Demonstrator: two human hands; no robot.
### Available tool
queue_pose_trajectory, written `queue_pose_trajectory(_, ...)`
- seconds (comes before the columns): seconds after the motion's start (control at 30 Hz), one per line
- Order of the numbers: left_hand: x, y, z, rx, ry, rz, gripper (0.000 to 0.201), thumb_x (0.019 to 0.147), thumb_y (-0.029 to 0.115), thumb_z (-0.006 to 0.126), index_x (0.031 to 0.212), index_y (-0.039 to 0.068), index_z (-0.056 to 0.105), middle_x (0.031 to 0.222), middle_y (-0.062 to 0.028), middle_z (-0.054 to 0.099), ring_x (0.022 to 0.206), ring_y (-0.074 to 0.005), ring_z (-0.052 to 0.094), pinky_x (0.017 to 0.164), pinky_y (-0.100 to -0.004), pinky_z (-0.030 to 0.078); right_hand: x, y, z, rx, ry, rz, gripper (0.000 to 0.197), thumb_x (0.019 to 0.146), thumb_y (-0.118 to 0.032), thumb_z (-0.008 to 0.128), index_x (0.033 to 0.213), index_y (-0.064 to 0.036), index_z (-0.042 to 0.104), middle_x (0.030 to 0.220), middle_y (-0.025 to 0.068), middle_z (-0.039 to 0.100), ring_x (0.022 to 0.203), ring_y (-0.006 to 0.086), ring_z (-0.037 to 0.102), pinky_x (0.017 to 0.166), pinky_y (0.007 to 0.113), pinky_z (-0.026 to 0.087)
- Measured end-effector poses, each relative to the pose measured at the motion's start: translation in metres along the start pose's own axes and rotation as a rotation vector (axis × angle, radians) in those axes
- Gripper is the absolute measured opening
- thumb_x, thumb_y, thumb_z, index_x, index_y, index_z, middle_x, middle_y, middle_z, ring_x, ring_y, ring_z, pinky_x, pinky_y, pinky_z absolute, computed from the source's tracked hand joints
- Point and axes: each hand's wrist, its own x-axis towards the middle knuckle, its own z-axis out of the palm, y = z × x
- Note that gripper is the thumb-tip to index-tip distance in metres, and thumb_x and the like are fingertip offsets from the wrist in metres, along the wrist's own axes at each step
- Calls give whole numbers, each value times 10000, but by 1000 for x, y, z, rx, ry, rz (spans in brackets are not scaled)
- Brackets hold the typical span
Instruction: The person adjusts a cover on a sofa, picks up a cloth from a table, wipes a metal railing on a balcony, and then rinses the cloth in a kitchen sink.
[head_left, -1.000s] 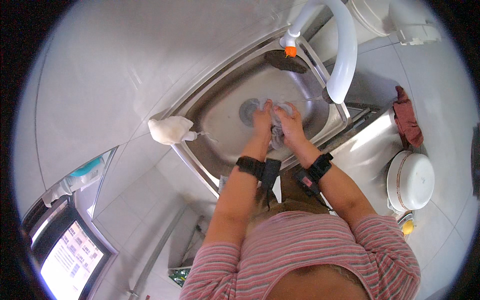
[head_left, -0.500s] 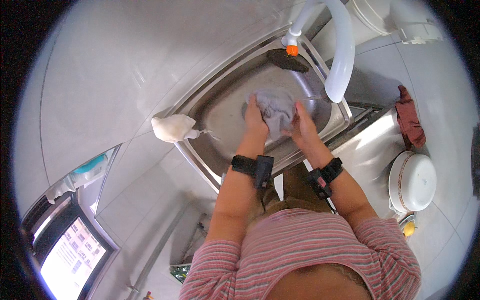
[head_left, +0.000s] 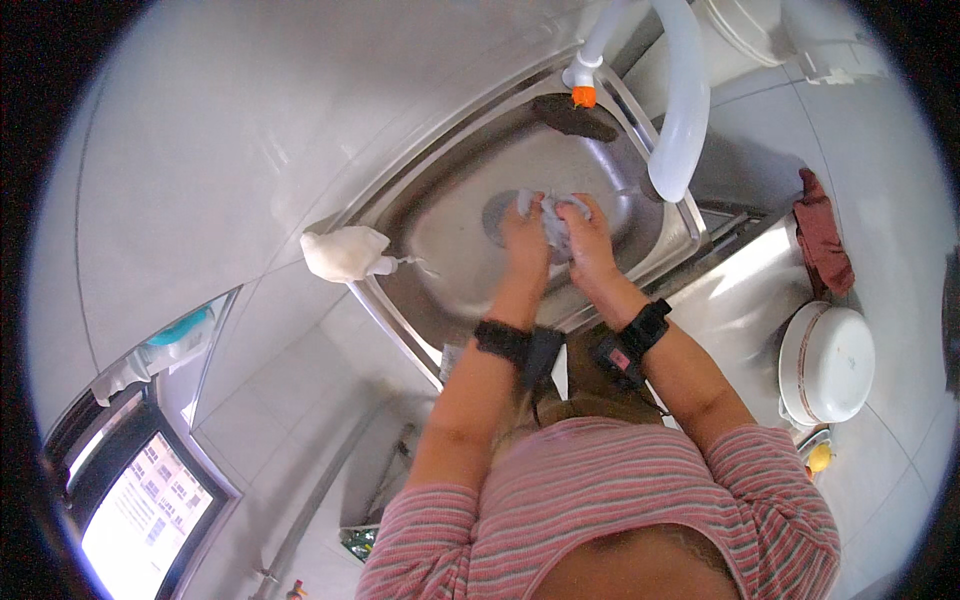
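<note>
Over the metal sink (head_left: 440,225) I hold a pale grey cloth (head_left: 556,222), bunched up small between both hands. My left hand (head_left: 525,235) is closed around one side of it, and a bit of cloth pokes out above the fingers. On the other side my right hand (head_left: 590,238) grips the cloth, with fingers curled over it. The dark round drain (head_left: 495,218) lies just left of my left hand.
A white tap with an orange tip (head_left: 584,96) and a thick white hose (head_left: 682,110) stand at the sink's far right. Near its left corner sits a cream-coloured bundle (head_left: 345,254). A dark flat object (head_left: 575,117) lies at the far end. Rightward are a reddish-brown cloth (head_left: 823,235) and a white basin (head_left: 838,362).
The cloth was spread loosely between my hands and is now squeezed into a small bunch. My hands have drawn closer together, the left one moving right.
</note>
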Motion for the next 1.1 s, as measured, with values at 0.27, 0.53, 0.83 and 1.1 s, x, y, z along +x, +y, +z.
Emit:
queue_pose_trajectory(0.27, 21, -28, -7, 553, 286, 298, 498, 804, 338, 465, 1094, -57, 379, 926, -170, 506, 900, -298, 487, 785, -395, 374, -3, -3, 5, -136, 1, -94, 186, 735, -130, 535, 885, -26, 500, 824, 50, 538, 671, 124, 499, 543, 307, 416)
queue_pose_trajectory(0.53, -6, 6, 2, 25, -197, 153, 273, 777, 217, 517, 982, 38, 527, 881, -101, 537, 866, -249, 518, 775, -339, 414, 0, -28, -14, 295, -200, 254, 401, 769, -380, 499, 984, -42, 469, 893, 76, 524, 839, 192, 524, 733, 286, 426)
queue_pose_trajectory(0.83, 35, -43, -23, 1250, 292, 778, 346, 769, 218, 509, 1032, -3, 468, 1137, -221, 359, 1025, -344, 383, 840, -403, 338, -3, 18, 2, 191, -202, 172, 390, 780, -166, 492, 1125, -48, 353, 974, 71, 486, 860, 190, 477, 716, 306, 413)
queue_pose_trajectory(1.1, -29, -5, 31, 911, 119, 518, 520, 778, 320, 484, 1096, -78, 381, 1016, -287, 453, 964, -398, 445, 807, -405, 354, 8, -34, -11, 33, -52, 210, 414, 718, -267, 574, 1012, -8, 438, 902, 99, 499, 827, 212, 469, 691, 312, 404)
